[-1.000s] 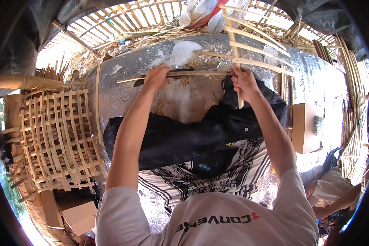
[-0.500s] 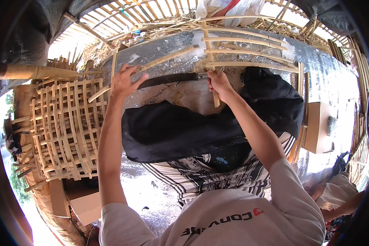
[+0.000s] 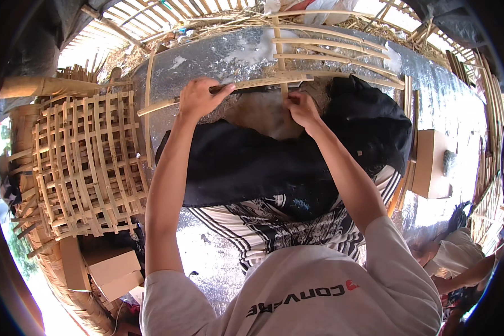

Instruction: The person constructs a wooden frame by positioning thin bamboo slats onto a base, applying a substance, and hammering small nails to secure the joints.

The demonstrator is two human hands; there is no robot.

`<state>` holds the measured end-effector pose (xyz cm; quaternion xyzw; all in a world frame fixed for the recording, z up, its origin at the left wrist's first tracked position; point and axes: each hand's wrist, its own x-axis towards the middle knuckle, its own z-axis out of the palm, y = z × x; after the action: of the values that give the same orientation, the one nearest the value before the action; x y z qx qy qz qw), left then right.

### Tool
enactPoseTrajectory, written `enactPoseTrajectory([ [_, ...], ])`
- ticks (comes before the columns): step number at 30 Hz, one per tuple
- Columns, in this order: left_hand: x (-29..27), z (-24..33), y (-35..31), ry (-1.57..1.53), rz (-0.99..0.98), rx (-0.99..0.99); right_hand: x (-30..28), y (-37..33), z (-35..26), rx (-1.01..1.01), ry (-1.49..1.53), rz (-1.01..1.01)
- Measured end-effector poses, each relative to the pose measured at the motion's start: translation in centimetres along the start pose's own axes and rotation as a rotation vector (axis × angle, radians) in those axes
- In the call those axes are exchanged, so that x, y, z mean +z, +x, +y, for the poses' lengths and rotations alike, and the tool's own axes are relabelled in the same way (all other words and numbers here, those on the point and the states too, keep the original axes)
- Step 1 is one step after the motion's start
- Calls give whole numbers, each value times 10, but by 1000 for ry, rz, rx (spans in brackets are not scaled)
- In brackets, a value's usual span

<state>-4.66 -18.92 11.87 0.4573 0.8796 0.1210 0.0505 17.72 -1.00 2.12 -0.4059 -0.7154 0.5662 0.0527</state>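
My left hand [image 3: 200,99] is closed around a long flat bamboo strip [image 3: 263,82], whose cut end sticks out to the left. The strip lies slantwise, its right part crossing an upright bamboo crosspiece [image 3: 280,50]. My right hand [image 3: 303,110] is closed at the lower end of that crosspiece, fingers curled in against it. Several parallel strips [image 3: 336,43] run off the crosspiece to the right, like a lattice being part-made. Behind the held strip shows a dark, long blade-like tool [image 3: 257,89], mostly hidden. Black cloth [image 3: 252,162] covers my lap.
A woven bamboo lattice stack [image 3: 87,168] stands at the left, above an open cardboard box [image 3: 115,271]. Another cardboard box [image 3: 428,162] is at the right. A grey sheet [image 3: 207,56] lies ahead, with bamboo scraps beyond it. Another person's arm [image 3: 470,277] shows at lower right.
My left hand has gone from spread fingers to a grip on the strip, moving right and farther away. The strip now crosses the crosspiece and hides most of the dark tool.
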Motion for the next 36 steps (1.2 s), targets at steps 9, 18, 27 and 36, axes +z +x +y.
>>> enactPoseTrajectory([
  [9,8,28,2,-143,63,-76,-53,-36,2,-81,122,489],
  [18,-57,138,57,-1359,149,-299,-69,-72,-76,-350,414,213],
  [27,-2,182,33,-1814,-22,-481,-100,-64,-56,-355,120,125],
  [36,33,128,-12,-1491,-293,-585,-121,-50,-33,-80,1187,240],
])
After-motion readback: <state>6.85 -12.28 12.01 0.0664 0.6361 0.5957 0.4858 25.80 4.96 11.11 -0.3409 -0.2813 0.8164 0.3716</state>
